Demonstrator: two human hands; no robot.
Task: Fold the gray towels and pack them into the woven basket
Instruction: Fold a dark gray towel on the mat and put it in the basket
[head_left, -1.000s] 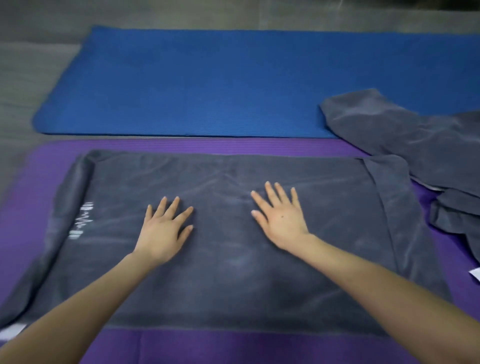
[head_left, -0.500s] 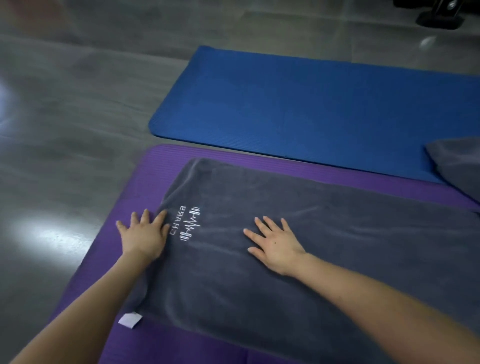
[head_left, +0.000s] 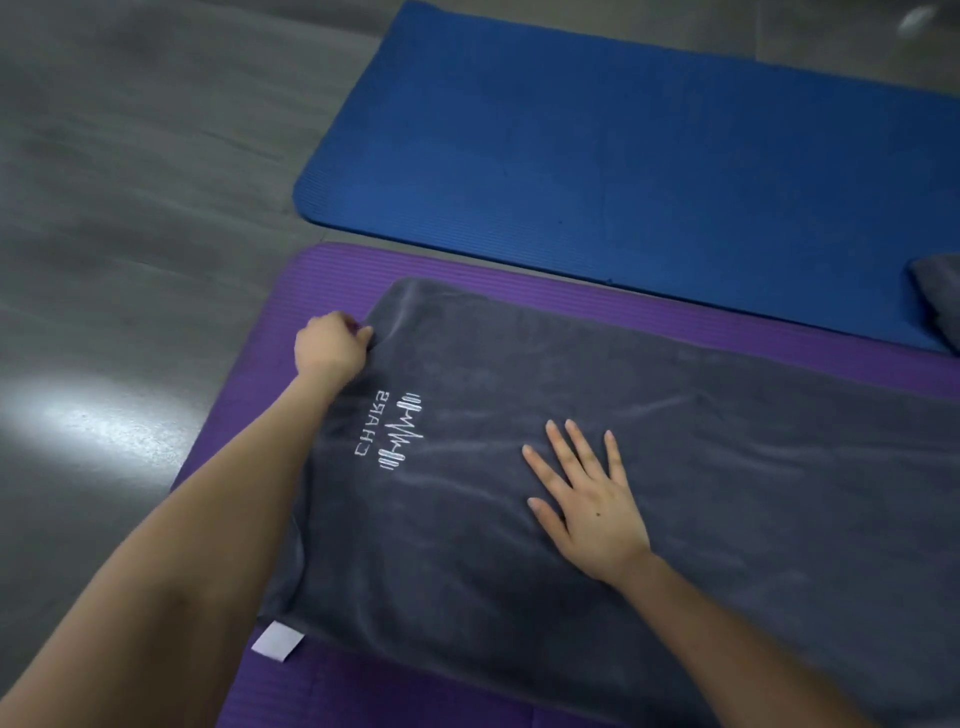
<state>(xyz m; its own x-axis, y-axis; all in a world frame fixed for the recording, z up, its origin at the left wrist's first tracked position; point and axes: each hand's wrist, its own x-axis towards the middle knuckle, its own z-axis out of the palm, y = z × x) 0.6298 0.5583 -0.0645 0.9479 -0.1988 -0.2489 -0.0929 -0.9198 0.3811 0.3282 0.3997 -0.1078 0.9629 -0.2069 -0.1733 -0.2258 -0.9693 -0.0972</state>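
The gray towel (head_left: 675, 441) on the purple mat (head_left: 322, 280) is being pinched at its upper-left corner by the left hand (head_left: 330, 345) and pressed flat by the spread right hand (head_left: 587, 504), with the blue mat (head_left: 623, 156) lying beyond.

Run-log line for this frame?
left hand: pinches gray towel corner | right hand: flat on towel | surface: purple mat

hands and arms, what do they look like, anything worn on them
Both are bare: no gloves, no sleeve on the left forearm or the right forearm as far as seen. The left hand and the right hand show no ring, watch or bracelet. The right hand's nails look short and unpainted; a small dark mole sits on its back.
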